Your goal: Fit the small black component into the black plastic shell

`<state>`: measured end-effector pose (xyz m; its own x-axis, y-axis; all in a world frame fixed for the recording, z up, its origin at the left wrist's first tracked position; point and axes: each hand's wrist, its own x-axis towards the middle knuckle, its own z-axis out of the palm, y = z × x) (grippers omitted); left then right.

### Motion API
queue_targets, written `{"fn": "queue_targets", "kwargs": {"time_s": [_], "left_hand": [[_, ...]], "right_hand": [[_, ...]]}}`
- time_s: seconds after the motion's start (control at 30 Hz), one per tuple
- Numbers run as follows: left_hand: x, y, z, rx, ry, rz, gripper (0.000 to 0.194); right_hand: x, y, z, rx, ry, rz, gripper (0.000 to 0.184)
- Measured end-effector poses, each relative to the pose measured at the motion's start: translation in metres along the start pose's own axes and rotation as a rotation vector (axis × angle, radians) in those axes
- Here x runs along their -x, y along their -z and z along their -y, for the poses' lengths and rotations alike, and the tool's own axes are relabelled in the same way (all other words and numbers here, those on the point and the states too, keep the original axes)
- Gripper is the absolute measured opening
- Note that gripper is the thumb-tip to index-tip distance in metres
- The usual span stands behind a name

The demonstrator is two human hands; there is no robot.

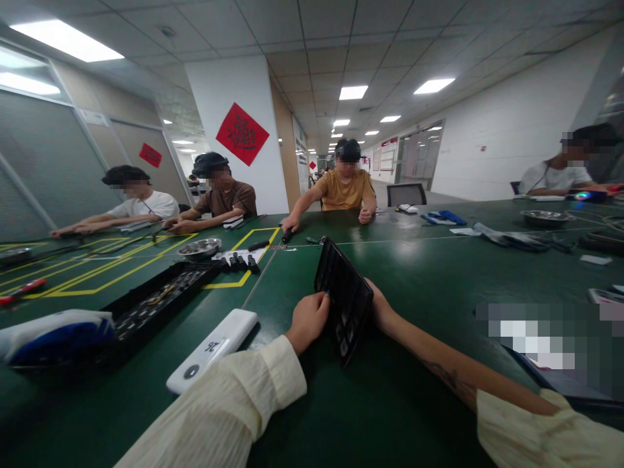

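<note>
I hold a black compartmented tray point(344, 296) tilted up on its edge above the green table point(390, 390). My left hand point(308, 320) is closed on the tray's left side, fingers wrapped round its edge. My right hand point(380, 307) is behind the tray's right side, its fingers hidden by the tray, though it appears to grip it. Both arms wear cream sleeves.
A white power bank point(212, 350) lies left of my arm, beside a long black tray point(151, 305) and a blue-white bundle point(51, 331). A metal bowl point(199, 247) and small black parts point(238, 262) sit further off. Several people sit around the table.
</note>
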<state>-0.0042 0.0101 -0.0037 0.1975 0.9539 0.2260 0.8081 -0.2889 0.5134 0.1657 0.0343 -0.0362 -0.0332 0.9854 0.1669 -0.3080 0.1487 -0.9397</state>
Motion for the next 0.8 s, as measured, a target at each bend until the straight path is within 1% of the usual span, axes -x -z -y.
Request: {"fn": "queue_targets", "kwargs": {"time_s": [0.07,0.2,0.27,0.5,0.6,0.7,0.8], "left_hand": [[-0.0001,0.0002,-0.0005,-0.001,0.001,-0.001,0.043],[-0.0001,-0.0005,-0.0007,0.01,0.075,-0.008,0.056],[-0.0001,-0.0012,-0.0002,0.013,0.08,-0.011,0.058],[-0.0006,-0.0012,0.0001,-0.003,0.026,0.003,0.047],[-0.0005,-0.0001,-0.0007,-0.005,0.028,0.012,0.044],[-0.0001,0.0009,-0.0016,-0.009,0.038,0.009,0.046],[0.0001,0.0011,-0.0021,-0.004,0.06,0.003,0.054]], "right_hand": [[-0.0001,0.0006,-0.0006,0.0,-0.011,0.005,0.027],[-0.0007,0.0013,-0.0009,0.011,-0.011,0.005,0.027],[-0.001,0.0012,-0.0009,0.005,-0.013,0.005,0.027],[-0.0024,0.0007,-0.0018,0.007,-0.016,-0.003,0.025],[-0.0021,0.0005,-0.0018,0.005,-0.014,0.0,0.025],[-0.0007,0.0002,-0.0011,0.006,-0.006,0.004,0.026],[-0.0001,0.0003,-0.0008,0.008,0.001,0.012,0.025]]}}
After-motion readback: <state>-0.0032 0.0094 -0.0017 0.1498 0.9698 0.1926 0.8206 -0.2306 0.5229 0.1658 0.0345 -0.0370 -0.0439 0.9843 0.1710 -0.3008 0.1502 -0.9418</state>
